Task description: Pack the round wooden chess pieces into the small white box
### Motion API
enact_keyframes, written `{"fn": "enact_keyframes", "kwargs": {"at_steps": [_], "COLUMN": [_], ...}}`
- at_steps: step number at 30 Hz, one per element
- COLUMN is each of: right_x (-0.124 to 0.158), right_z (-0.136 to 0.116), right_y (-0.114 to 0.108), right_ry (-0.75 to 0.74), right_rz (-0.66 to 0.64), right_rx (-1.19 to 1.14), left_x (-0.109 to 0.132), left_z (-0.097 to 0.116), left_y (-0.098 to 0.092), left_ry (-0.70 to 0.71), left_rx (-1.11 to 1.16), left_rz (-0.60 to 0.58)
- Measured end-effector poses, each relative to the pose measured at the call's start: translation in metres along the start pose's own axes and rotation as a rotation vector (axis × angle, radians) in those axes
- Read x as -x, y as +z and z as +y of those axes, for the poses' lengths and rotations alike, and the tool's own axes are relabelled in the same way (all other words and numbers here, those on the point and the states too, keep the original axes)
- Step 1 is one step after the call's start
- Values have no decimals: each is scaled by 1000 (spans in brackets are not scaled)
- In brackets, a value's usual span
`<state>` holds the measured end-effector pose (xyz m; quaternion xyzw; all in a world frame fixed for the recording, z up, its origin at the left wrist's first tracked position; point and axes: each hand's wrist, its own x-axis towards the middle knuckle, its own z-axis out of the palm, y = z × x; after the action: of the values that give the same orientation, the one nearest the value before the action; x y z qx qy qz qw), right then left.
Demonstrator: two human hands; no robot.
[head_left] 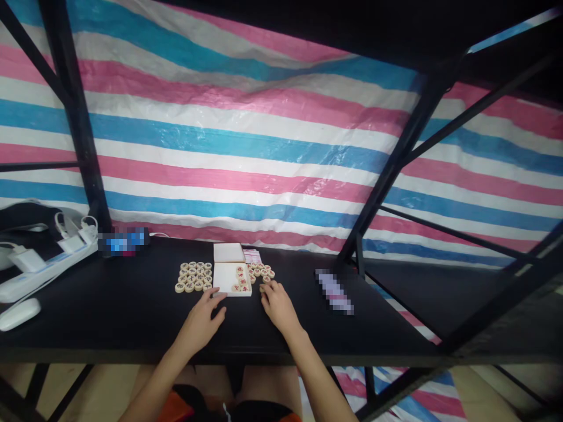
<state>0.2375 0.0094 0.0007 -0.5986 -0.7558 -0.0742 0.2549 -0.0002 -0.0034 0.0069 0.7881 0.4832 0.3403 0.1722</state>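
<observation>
An open white box (pixel 226 278) lies on the black table, with several red-marked xiangqi pieces (pixel 243 281) along its right side. My left hand (pixel 203 319) rests at the box's lower left corner, fingers apart and holding nothing. Left of the box, black-marked xiangqi pieces (pixel 193 276) stand in neat rows. My right hand (pixel 280 309) is just right of the box, its fingertips closed on a xiangqi piece (pixel 262 288) that they partly hide. Beyond that hand, more red-marked pieces (pixel 263 270) lie loosely beside the box.
Behind the box are its white lid (pixel 229 252) and a pink-and-white paper (pixel 252 256). A power strip (pixel 48 271) with chargers and a white mouse-like object (pixel 20 315) occupy the left. Blurred-out items lie at back left and right. Black frame posts (pixel 387 193) flank the table (pixel 246 334).
</observation>
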Motion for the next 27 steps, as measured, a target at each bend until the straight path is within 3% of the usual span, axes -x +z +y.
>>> {"fn": "enact_keyframes", "kwargs": {"at_steps": [6,9,14,21,27], "right_x": [26,23,13,12,12], "right_z": [-19,-42,-74,-70,-74], "right_y": [0,0,0,8,-1], "right_ry": [79,90,-18,44,89], "right_rz": [100,122,88,26,-88], "right_rx": [-254,-520,-843,-926,-935], "left_x": [-1,-2,-4,-5,-3], "left_z": [8,10,9,8,7], "left_y": [-9,-10,-8,-8,-9], "left_ry": [-5,-6,-17,-82,-61], "left_rx": [93,120,206,294,319], "left_rz": [-84,-107,-137,-171,-152]}}
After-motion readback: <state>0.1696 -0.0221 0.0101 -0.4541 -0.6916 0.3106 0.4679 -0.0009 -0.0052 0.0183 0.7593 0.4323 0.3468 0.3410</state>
